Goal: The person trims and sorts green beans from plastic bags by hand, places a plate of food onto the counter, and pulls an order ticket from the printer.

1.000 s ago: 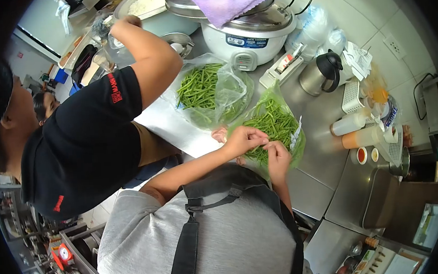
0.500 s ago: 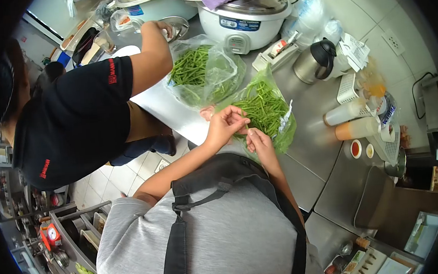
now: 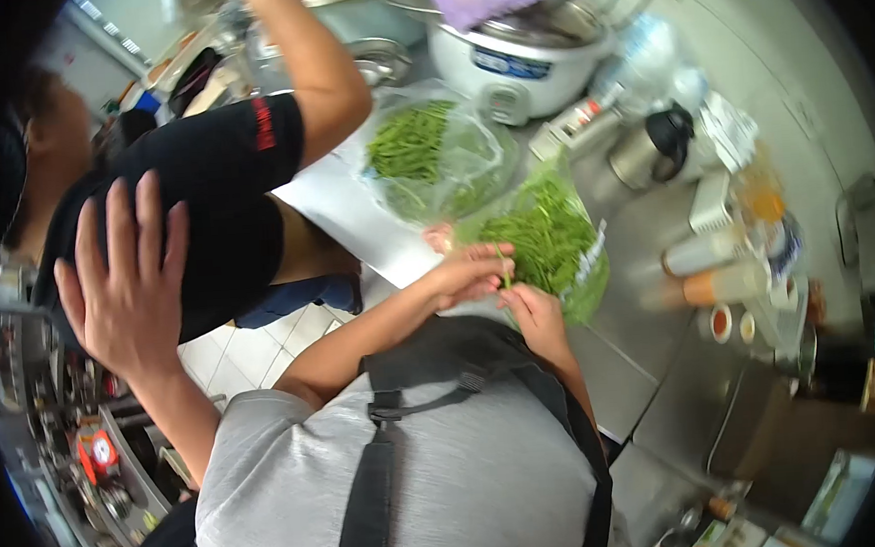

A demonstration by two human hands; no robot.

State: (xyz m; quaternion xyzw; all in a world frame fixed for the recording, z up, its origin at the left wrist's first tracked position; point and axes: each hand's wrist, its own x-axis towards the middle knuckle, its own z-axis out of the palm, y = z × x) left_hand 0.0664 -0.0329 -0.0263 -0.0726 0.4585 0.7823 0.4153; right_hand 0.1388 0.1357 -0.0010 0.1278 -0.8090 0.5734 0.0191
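My left hand [image 3: 470, 276] and my right hand [image 3: 534, 313] are close together at the near edge of the counter. Between their fingertips is a short piece of green bean [image 3: 504, 267], pinched from both sides. Just beyond them lies an open plastic bag of green beans [image 3: 545, 229]. A second clear bag of green beans [image 3: 412, 145] sits farther back and to the left. The view is somewhat blurred.
A co-worker in a black shirt [image 3: 192, 198] stands at the left, one arm raised. Another person's spread hand [image 3: 130, 292] is at the left front. Behind are a rice cooker [image 3: 515, 73], a steel flask [image 3: 639, 156] and sauce bottles [image 3: 724, 284].
Another person's open hand has come in at the left. The co-worker's arm has risen. My hands stay together, and a green bean piece now shows between them.
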